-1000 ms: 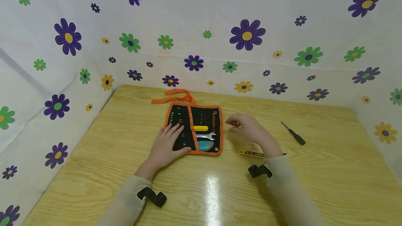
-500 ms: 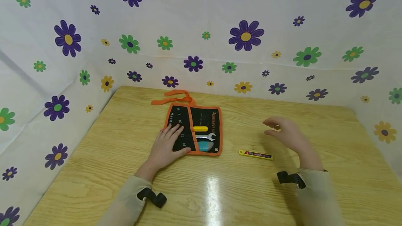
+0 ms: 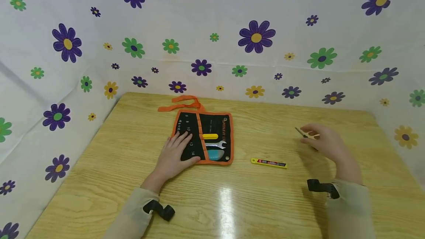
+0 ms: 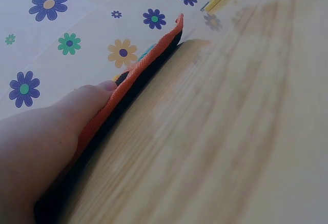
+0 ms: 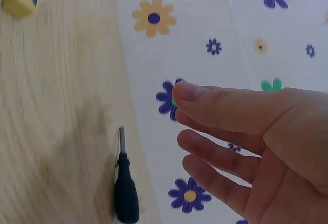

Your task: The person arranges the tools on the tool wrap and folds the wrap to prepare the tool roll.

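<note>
My left hand (image 3: 174, 156) rests with spread fingers on a black tool pouch (image 3: 190, 150) edged in orange. Its thumb lies along the near orange border, also seen in the left wrist view. From the pouch's pocket stick out a yellow handle (image 3: 210, 136), an open-ended wrench (image 3: 217, 144) and a teal handle (image 3: 216, 154). Over at the right, my right hand (image 3: 323, 141) hovers above a screwdriver (image 5: 126, 193) with a dark handle, fingers loosely bent and nothing between them. In the head view that hand hides most of the screwdriver; only its shaft shows.
Between pouch and right hand, a slim yellow stick-like case (image 3: 269, 163) with a dark label lies on the wooden table (image 3: 259, 202). Orange ties (image 3: 184, 104) trail from the pouch's far edge. A flower-printed white sheet (image 3: 212, 17) hangs behind the table and along its left side.
My right hand has moved rightward from beside the pouch, past the yellow case, to over the screwdriver. The left hand has stayed on the pouch.
</note>
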Motion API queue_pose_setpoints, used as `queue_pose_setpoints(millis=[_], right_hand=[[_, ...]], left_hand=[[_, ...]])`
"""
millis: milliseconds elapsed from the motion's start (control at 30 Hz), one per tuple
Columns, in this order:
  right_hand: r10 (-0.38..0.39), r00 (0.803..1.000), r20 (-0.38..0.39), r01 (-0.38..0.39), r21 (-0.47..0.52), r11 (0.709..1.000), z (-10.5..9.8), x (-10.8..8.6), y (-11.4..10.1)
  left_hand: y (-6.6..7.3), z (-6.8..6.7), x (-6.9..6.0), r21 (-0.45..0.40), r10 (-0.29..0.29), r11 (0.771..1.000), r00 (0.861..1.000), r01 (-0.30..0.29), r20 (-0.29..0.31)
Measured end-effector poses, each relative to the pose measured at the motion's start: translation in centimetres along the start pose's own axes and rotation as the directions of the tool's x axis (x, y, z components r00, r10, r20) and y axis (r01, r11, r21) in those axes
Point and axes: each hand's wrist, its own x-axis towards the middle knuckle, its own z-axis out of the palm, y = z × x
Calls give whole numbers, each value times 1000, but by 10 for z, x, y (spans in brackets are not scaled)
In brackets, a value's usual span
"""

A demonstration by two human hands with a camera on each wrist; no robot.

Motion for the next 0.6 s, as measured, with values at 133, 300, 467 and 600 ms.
queue_pose_setpoints(millis=[133,300,467,600], right_hand=[[54,999,5,-54,-4,999,-1,-3,17],[125,991,44,-125,4,992,-2,-6,32],[156,985,75,-157,11,988,2,-6,40],[163,985,57,-165,36,986,9,-5,46]], left_hand=[[1,-2,-1,1,2,1000,1000,-2,-4],[2,-3,-2,5,1,1000,1000,-1,-4],[2,-4,-2,8,0,1000,1000,0,-5],[2,-3,-1,7,1,1000,1000,0,-8]])
